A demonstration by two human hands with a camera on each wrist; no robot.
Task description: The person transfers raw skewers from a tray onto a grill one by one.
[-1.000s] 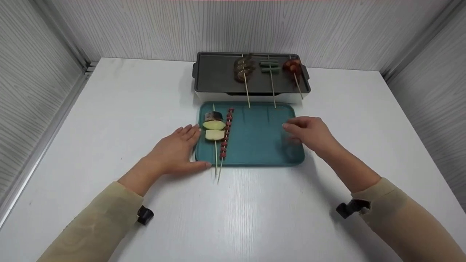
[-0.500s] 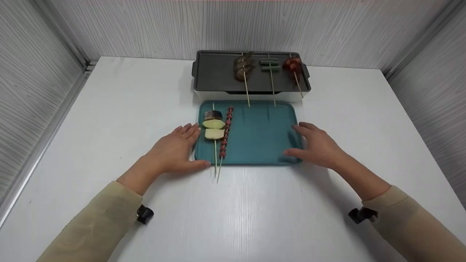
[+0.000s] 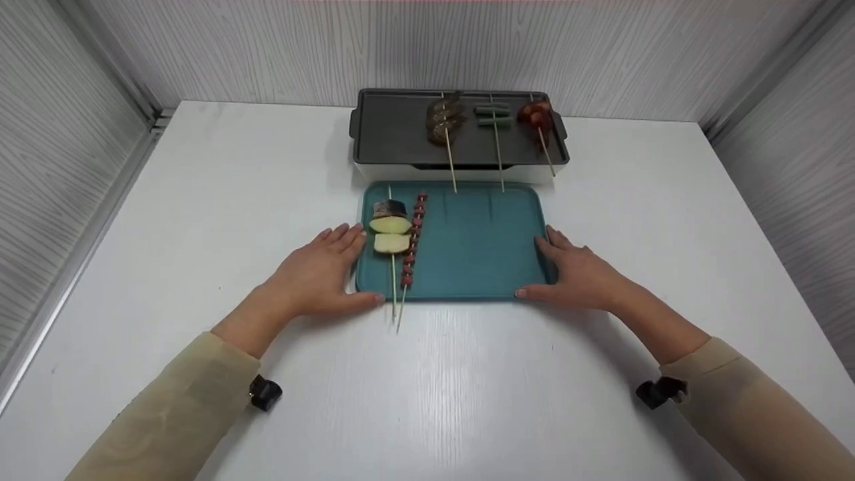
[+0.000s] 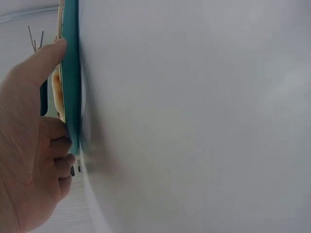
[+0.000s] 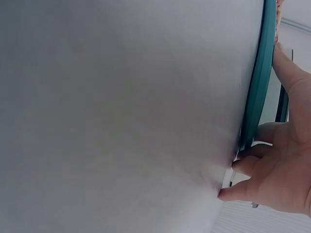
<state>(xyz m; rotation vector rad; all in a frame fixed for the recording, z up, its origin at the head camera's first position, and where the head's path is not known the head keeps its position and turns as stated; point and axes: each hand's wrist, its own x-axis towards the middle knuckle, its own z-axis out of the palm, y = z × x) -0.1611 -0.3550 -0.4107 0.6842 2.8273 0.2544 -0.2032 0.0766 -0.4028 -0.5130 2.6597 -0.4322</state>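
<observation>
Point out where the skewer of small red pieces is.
In the head view, the red skewer lies on the left part of the teal tray, just right of the skewer with pale slices, and juts past the tray's near edge.

Our right hand (image 3: pixel 581 277), over the tray (image 3: pixel 481 254) a second ago, has moved out to its right side; we now have it spread there, thumb (image 3: pixel 534 292) at the near edge.

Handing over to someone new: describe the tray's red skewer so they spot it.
Find the teal tray on the white table. At its left end lies a chunky skewer. Just right of it, the red skewer is the slimmer one, strung with small red pieces.
</observation>
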